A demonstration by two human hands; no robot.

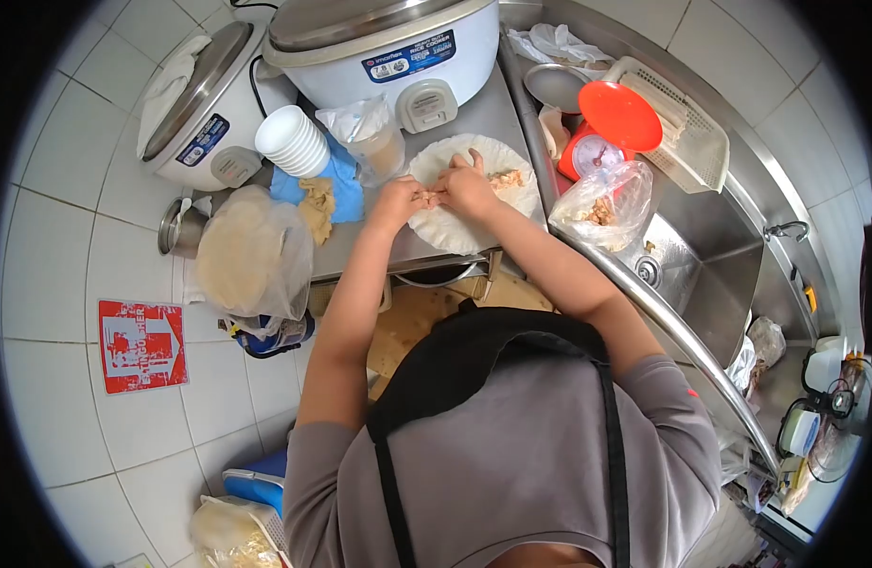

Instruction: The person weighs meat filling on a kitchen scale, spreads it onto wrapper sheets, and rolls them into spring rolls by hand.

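A stack of round, thin white wrappers point(445, 227) lies on the steel counter. A strip of chunky orange-pink filling point(507, 179) crosses the top wrapper, partly covered by my right hand. Over the wrapper's left edge, my left hand point(403, 202) has its fingers pinched at the left end of the filling. My right hand point(465, 189) presses beside it, its fingers bent down onto the filling and the two hands' fingertips nearly touching. What lies directly under the fingertips is mostly hidden. To the right, a clear plastic bag point(606, 204) holds more of the same filling.
Two rice cookers point(493, 66) stand behind. Stacked white cups point(292, 142), a bagged container point(374, 142) and a blue cloth point(341, 185) sit left, beside bagged wrappers point(248, 251). Right are a red scale point(592, 154), a white basket point(701, 156) and a sink point(710, 256).
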